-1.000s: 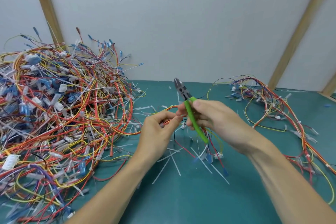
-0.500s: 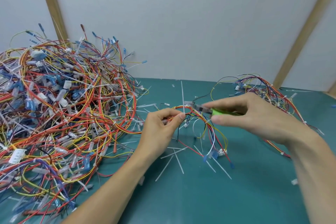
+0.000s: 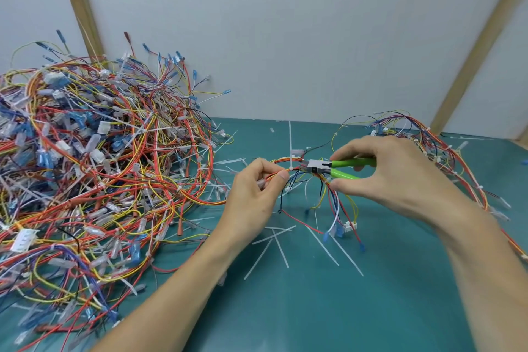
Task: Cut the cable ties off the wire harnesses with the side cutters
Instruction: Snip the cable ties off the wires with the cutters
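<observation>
My left hand (image 3: 255, 194) pinches a small wire harness (image 3: 328, 197) of red, yellow, blue and white wires, held just above the green mat. A white cable tie (image 3: 291, 148) stands upright on that harness near my left fingertips. My right hand (image 3: 394, 177) grips the green-handled side cutters (image 3: 337, 166), which lie level and point left. Their handles are spread apart and their jaws sit at the harness just right of the tie. The jaw tips are partly hidden among the wires.
A big tangled pile of wire harnesses (image 3: 94, 168) fills the left side. A smaller bunch of harnesses (image 3: 445, 157) lies at the back right. Several cut white ties (image 3: 277, 243) are scattered on the green mat (image 3: 328, 308). A white wall with wooden battens stands behind.
The side cutters swung from pointing up to lying level, pointing left, and their jaws have moved in to the harness by the tie. My left hand has kept its hold.
</observation>
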Demonstrator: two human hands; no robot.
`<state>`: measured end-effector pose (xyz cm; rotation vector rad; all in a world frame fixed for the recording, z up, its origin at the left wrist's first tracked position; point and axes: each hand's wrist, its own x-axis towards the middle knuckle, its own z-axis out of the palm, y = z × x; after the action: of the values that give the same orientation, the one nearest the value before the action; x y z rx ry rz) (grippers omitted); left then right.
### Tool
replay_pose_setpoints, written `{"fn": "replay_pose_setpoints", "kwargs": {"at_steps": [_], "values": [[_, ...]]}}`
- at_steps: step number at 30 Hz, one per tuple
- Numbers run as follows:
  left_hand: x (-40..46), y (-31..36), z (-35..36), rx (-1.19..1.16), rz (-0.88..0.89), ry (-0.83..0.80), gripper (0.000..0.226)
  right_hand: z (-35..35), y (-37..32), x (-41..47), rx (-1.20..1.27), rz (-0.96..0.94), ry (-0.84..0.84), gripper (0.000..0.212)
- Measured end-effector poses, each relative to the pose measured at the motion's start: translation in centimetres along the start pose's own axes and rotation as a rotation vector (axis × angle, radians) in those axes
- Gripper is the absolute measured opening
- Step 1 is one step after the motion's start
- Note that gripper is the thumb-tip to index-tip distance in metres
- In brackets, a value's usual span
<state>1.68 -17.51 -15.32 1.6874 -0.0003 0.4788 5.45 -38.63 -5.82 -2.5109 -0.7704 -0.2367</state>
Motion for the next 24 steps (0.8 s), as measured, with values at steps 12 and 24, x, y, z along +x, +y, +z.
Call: {"fn": "replay_pose_setpoints", "kwargs": {"at_steps": [12,24], "values": [[0.0,0.3,-0.2,0.022,0.008,0.012,0.014,0.8,0.3,0.2,0.034,-0.037,-0.019,0.034],[0.0,0.3,-0.2,0.044,0.022,0.016,0.014,1.5,1.1,0.7,0.098,-0.069,-0.02,0.029]]}}
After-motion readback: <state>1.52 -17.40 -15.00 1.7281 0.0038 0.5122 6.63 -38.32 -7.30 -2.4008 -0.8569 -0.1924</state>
